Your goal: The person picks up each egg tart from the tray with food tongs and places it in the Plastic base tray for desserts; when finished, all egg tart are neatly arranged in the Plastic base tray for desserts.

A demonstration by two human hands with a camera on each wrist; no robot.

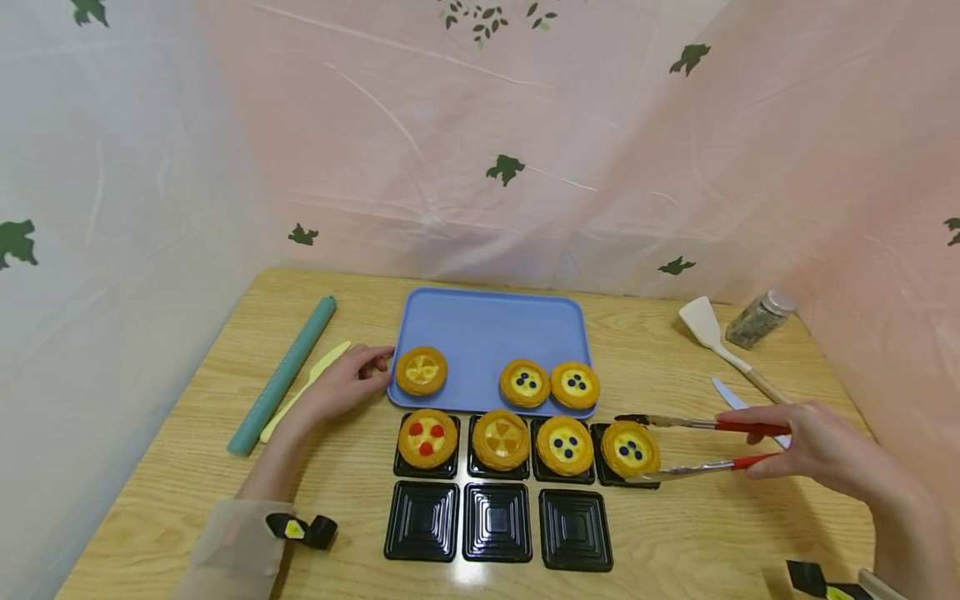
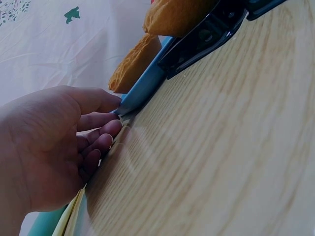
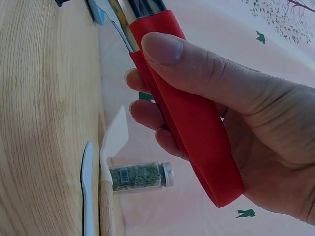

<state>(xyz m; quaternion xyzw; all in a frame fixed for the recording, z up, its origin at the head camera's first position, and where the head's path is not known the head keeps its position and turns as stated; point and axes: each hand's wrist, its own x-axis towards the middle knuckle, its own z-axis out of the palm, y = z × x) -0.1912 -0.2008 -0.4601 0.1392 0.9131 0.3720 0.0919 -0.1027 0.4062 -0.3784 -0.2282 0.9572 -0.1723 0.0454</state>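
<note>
Left hand [image 1: 341,385] is bare, no rings, no glove, nails short and plain in the left wrist view. Below it, a loose pale beige fabric sleeve [image 1: 232,546] covers the forearm, ending short of the wrist. On that sleeve sits a small black strap-on device with a yellow mark [image 1: 300,529]. Over to the right hand [image 1: 813,442]: bare too, thumbnail trimmed and unpainted in the right wrist view. Near the lower right corner, a second black device with a yellow mark [image 1: 821,581] shows against a beige sleeve edge [image 1: 881,586].
</note>
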